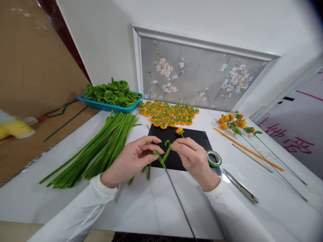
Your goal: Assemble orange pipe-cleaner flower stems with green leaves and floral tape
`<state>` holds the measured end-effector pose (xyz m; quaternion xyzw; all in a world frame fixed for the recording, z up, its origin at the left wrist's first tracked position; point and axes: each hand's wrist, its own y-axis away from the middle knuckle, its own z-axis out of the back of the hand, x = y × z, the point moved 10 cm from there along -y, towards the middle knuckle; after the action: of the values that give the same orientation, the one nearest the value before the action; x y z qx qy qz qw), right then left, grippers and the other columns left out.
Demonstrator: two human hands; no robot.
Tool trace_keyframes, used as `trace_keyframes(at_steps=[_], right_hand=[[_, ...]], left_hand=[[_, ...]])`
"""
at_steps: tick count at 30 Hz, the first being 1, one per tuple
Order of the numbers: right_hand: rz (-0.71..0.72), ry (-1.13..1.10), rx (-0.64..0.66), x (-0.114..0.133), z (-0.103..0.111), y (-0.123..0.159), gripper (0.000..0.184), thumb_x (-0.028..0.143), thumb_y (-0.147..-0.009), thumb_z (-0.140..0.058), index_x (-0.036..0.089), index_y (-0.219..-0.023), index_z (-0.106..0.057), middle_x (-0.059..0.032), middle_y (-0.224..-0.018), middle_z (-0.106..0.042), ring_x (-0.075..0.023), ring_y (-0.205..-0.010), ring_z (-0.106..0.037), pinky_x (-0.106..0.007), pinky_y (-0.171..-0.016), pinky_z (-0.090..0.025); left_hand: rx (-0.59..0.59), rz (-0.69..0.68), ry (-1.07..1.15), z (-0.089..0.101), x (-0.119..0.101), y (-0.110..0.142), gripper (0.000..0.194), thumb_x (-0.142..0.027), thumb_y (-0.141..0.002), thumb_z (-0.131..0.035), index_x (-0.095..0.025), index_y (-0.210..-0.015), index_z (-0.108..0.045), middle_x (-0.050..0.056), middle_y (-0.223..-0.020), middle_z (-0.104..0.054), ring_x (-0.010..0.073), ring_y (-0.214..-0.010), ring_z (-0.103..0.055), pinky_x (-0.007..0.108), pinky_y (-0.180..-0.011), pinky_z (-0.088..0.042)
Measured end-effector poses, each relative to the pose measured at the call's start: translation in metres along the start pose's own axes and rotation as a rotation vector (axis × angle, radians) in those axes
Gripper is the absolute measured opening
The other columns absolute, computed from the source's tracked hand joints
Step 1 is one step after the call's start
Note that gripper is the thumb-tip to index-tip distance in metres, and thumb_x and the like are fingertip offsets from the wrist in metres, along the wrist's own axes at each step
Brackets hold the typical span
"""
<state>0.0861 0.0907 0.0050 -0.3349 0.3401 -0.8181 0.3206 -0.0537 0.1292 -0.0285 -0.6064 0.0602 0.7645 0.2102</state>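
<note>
My left hand pinches a curled end of a short green chenille stem, thumb against fingers. My right hand is closed on the stem's other end; between the hands it bends into a V. A long thin dark green wire runs from the bottom of that V toward the table's front edge; whether it is fastened there, I cannot tell. Beneath the hands lies a black mat. On it are a small curled green piece and an orange flower, whose stem passes behind my right hand.
Many green chenille stems lie left, below a blue basket of green leaves. Orange flower heads stand in rows behind the mat. At right are green tape, tweezers, an orange chenille stem and finished flower sprays.
</note>
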Motion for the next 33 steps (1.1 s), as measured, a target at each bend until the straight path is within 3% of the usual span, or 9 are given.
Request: trace_keyframes(at_steps=[13, 19, 25, 33], right_hand=[[0.004, 0.017, 0.002, 0.0024, 0.0005, -0.0002, 0.025, 0.009, -0.090, -0.045, 0.020, -0.093, -0.067, -0.0064, -0.092, -0.065, -0.0152, -0.082, -0.060, -0.029, -0.072, -0.052], [0.013, 0.030, -0.007, 0.0030, 0.0014, -0.0010, 0.024, 0.009, -0.089, -0.046, 0.020, -0.093, -0.067, -0.0062, -0.092, -0.066, -0.0148, -0.081, -0.060, -0.028, -0.072, -0.052], [0.012, 0.031, 0.001, 0.0025, 0.0008, -0.0001, 0.024, 0.008, -0.089, -0.046, 0.020, -0.093, -0.067, -0.0061, -0.093, -0.065, -0.0150, -0.082, -0.060, -0.029, -0.073, -0.052], [0.027, 0.034, 0.003, 0.0040, 0.0000, -0.0006, 0.024, 0.007, -0.088, -0.047, 0.020, -0.092, -0.067, -0.0061, -0.093, -0.066, -0.0149, -0.081, -0.059, -0.028, -0.072, -0.051]], left_hand=[[0.047, 0.076, 0.106, -0.0066, 0.0030, 0.0010, 0.036, -0.019, -0.077, -0.064, -0.020, -0.111, -0.050, 0.003, -0.088, -0.070, 0.0109, -0.072, -0.059, 0.021, -0.064, -0.047], [0.060, 0.110, 0.104, -0.0091, 0.0078, 0.0007, 0.029, -0.019, -0.075, -0.065, -0.020, -0.101, -0.052, -0.003, -0.073, -0.062, 0.0095, -0.064, -0.055, 0.021, -0.060, -0.044], [0.036, 0.066, -0.017, -0.0073, 0.0012, 0.0002, 0.011, -0.021, -0.073, -0.065, -0.017, -0.080, -0.058, -0.003, -0.069, -0.056, 0.0097, -0.061, -0.052, 0.021, -0.057, -0.042], [0.009, 0.044, -0.052, -0.0037, 0.0021, -0.0002, 0.012, -0.024, -0.073, -0.067, -0.016, -0.075, -0.059, -0.003, -0.064, -0.054, 0.0084, -0.056, -0.048, 0.020, -0.052, -0.040]])
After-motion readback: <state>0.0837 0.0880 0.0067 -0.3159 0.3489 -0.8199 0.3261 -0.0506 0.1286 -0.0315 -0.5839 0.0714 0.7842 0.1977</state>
